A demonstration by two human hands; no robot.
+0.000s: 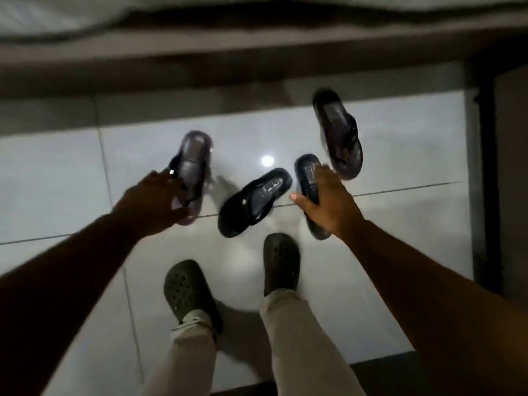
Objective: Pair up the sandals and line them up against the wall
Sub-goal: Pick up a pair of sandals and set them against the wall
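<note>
Four dark flip-flop sandals are on or just above the pale tiled floor. My left hand (154, 202) is closed around the side of a grey-purple sandal (193, 161), which points toward the wall. A matching grey-purple sandal (340, 132) lies apart at the far right, near the wall. My right hand (328, 204) grips a black sandal (307, 170) from above, with the thumb on its left edge. The other black sandal (255, 201) lies at an angle on the floor between my hands. The wall's base (228, 75) runs across the top.
My feet wear dark green clogs (188, 290) (281, 261) just behind the sandals. A dark door frame (483, 167) stands upright at the right. A ceiling light is reflected as a bright spot on the floor tiles (267, 160).
</note>
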